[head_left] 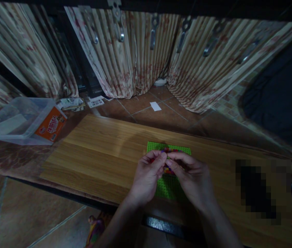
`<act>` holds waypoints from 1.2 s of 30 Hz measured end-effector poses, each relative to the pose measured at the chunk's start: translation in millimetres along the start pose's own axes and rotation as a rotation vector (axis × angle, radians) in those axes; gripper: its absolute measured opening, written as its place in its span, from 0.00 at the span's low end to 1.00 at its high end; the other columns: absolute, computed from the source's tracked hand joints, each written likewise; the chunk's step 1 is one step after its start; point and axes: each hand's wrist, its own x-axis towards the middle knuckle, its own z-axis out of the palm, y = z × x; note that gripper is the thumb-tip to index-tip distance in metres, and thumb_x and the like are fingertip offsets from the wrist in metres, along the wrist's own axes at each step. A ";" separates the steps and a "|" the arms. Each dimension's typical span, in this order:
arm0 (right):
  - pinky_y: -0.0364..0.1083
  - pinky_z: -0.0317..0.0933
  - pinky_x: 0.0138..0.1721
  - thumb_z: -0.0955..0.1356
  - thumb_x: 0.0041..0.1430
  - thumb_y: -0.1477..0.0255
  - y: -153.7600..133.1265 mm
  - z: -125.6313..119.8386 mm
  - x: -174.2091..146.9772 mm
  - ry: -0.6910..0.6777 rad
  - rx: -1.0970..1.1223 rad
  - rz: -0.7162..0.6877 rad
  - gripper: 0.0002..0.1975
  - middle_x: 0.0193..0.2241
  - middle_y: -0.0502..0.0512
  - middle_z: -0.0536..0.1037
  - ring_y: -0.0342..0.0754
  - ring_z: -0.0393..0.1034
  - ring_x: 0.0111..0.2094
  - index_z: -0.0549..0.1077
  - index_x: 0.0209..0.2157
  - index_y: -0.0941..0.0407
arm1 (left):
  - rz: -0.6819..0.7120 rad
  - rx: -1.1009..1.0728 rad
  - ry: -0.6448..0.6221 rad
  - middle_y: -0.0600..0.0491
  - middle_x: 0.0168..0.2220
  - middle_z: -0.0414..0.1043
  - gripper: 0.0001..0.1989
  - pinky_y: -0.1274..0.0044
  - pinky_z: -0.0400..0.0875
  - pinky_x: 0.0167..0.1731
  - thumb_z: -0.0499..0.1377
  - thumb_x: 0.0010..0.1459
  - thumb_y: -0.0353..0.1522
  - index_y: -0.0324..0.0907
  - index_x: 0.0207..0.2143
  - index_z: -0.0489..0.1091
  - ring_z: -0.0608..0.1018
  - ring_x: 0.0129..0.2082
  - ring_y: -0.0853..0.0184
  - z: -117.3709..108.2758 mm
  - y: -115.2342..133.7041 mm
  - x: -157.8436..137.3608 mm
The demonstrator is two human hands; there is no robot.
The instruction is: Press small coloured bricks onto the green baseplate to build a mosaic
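A green studded baseplate (169, 188) lies on the wooden board, with small multicoloured toy bricks (170, 170) built up on its middle. Just above them my left hand (148, 172) and my right hand (191, 175) meet, thumbs and fingertips pinched together. Something tiny, with a hint of green, shows at the fingertips, but its kind is too small to make out. Both hands cover much of the bricks and of the plate's centre.
Under the plate stretches a wooden board (104, 146). A clear plastic bin (13, 134) with an orange label stands at the left. Further back are papers (96, 102) on the tiled floor and striped curtains (125, 69). A blurred-out dark object (258, 193) lies at the right.
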 end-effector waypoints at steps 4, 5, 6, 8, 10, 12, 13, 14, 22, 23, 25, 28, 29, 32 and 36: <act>0.45 0.70 0.35 0.71 0.55 0.68 2.0 -2.8 0.9 -0.008 0.016 0.004 0.08 0.35 0.51 0.82 0.46 0.76 0.35 0.79 0.38 0.51 | -0.061 -0.059 -0.042 0.61 0.19 0.58 0.14 0.85 0.42 0.14 0.69 0.46 0.35 0.36 0.25 0.69 0.52 0.16 0.82 -2.3 1.8 -0.3; 0.46 0.71 0.35 0.71 0.55 0.68 3.4 -5.1 1.9 0.001 0.017 -0.002 0.09 0.35 0.51 0.82 0.47 0.76 0.35 0.79 0.39 0.50 | -0.079 -0.083 -0.043 0.60 0.20 0.59 0.13 0.86 0.42 0.14 0.69 0.46 0.35 0.36 0.26 0.69 0.52 0.16 0.82 -2.9 2.3 -0.3; 0.46 0.71 0.36 0.71 0.55 0.68 5.1 -8.3 3.3 0.020 0.013 -0.012 0.10 0.35 0.51 0.82 0.47 0.76 0.35 0.79 0.40 0.50 | -0.093 -0.105 -0.034 0.60 0.21 0.59 0.13 0.86 0.42 0.14 0.69 0.46 0.34 0.36 0.26 0.68 0.53 0.16 0.82 -3.5 2.8 -0.2; 0.48 0.71 0.38 0.71 0.54 0.67 9.4 -17.7 6.8 0.077 -0.022 -0.029 0.10 0.36 0.52 0.82 0.48 0.76 0.36 0.79 0.40 0.50 | -0.114 -0.134 -0.002 0.59 0.22 0.60 0.12 0.86 0.42 0.14 0.68 0.46 0.33 0.36 0.27 0.68 0.53 0.17 0.82 -4.3 3.8 0.1; 0.51 0.71 0.40 0.71 0.54 0.66 14.5 -29.7 10.7 0.146 -0.098 -0.039 0.10 0.37 0.54 0.82 0.50 0.77 0.37 0.79 0.38 0.52 | -0.123 -0.140 0.023 0.59 0.22 0.60 0.12 0.86 0.43 0.14 0.67 0.47 0.33 0.36 0.26 0.67 0.54 0.17 0.82 -4.9 4.5 0.6; 0.52 0.71 0.40 0.71 0.54 0.64 20.0 -41.3 13.8 0.198 -0.196 -0.043 0.11 0.36 0.55 0.82 0.52 0.77 0.37 0.79 0.38 0.53 | -0.125 -0.139 0.033 0.58 0.23 0.60 0.12 0.86 0.43 0.14 0.67 0.47 0.33 0.36 0.26 0.67 0.54 0.17 0.81 -5.6 4.8 1.3; 0.52 0.71 0.38 0.70 0.55 0.64 22.7 -45.9 14.9 0.210 -0.240 -0.041 0.11 0.35 0.55 0.82 0.52 0.77 0.36 0.79 0.37 0.54 | -0.125 -0.140 0.038 0.58 0.23 0.60 0.11 0.86 0.43 0.14 0.67 0.47 0.33 0.36 0.26 0.67 0.54 0.17 0.81 -5.9 4.8 1.7; 0.51 0.71 0.37 0.70 0.55 0.63 25.2 -49.3 15.6 0.214 -0.277 -0.040 0.11 0.34 0.55 0.82 0.52 0.77 0.35 0.79 0.37 0.54 | -0.126 -0.143 0.044 0.58 0.23 0.60 0.11 0.86 0.43 0.14 0.66 0.47 0.33 0.36 0.27 0.68 0.54 0.17 0.81 -6.1 4.7 2.0; 0.51 0.67 0.40 0.67 0.58 0.65 34.8 -40.9 16.2 0.135 -0.422 -0.091 0.09 0.35 0.54 0.80 0.50 0.75 0.36 0.78 0.35 0.53 | -0.141 -0.143 0.048 0.58 0.24 0.61 0.09 0.86 0.43 0.14 0.64 0.49 0.33 0.36 0.29 0.68 0.54 0.17 0.82 -6.6 3.4 3.2; 0.51 0.67 0.41 0.67 0.58 0.65 35.9 -39.2 16.7 0.123 -0.422 -0.106 0.09 0.36 0.54 0.80 0.50 0.74 0.37 0.78 0.34 0.53 | -0.142 -0.143 0.045 0.58 0.24 0.61 0.09 0.86 0.43 0.14 0.64 0.50 0.33 0.36 0.29 0.68 0.55 0.17 0.82 -6.9 3.1 3.4; 0.51 0.65 0.44 0.67 0.58 0.66 39.3 -36.9 17.9 0.107 -0.412 -0.129 0.08 0.38 0.54 0.78 0.50 0.73 0.40 0.78 0.33 0.53 | -0.145 -0.140 0.040 0.58 0.24 0.60 0.09 0.86 0.44 0.14 0.63 0.51 0.33 0.36 0.29 0.68 0.55 0.17 0.81 -7.8 2.6 3.8; 0.54 0.62 0.49 0.68 0.57 0.67 45.9 -34.7 19.5 0.110 -0.406 -0.139 0.07 0.43 0.55 0.76 0.51 0.70 0.45 0.79 0.33 0.52 | -0.147 -0.136 0.036 0.58 0.24 0.61 0.09 0.86 0.45 0.14 0.63 0.51 0.33 0.36 0.30 0.68 0.56 0.17 0.81 -8.8 2.1 4.2; 0.55 0.61 0.51 0.68 0.56 0.67 47.9 -34.0 19.8 0.113 -0.407 -0.135 0.07 0.44 0.55 0.75 0.52 0.70 0.47 0.79 0.33 0.51 | -0.148 -0.136 0.035 0.58 0.24 0.61 0.09 0.86 0.45 0.14 0.63 0.51 0.33 0.36 0.30 0.68 0.56 0.17 0.81 -8.9 2.1 4.2; 0.56 0.59 0.53 0.69 0.56 0.66 51.8 -32.2 20.2 0.117 -0.407 -0.114 0.07 0.46 0.55 0.74 0.53 0.68 0.49 0.79 0.33 0.51 | -0.155 -0.135 0.038 0.58 0.24 0.61 0.09 0.85 0.44 0.14 0.63 0.51 0.33 0.36 0.30 0.68 0.56 0.18 0.81 -8.5 2.9 3.7; 0.56 0.58 0.53 0.69 0.55 0.66 54.6 -30.5 20.5 0.123 -0.363 -0.078 0.07 0.45 0.55 0.73 0.53 0.68 0.49 0.80 0.33 0.50 | -0.154 -0.129 0.039 0.58 0.24 0.60 0.08 0.86 0.44 0.14 0.63 0.52 0.32 0.36 0.31 0.68 0.56 0.18 0.81 -7.8 4.0 2.9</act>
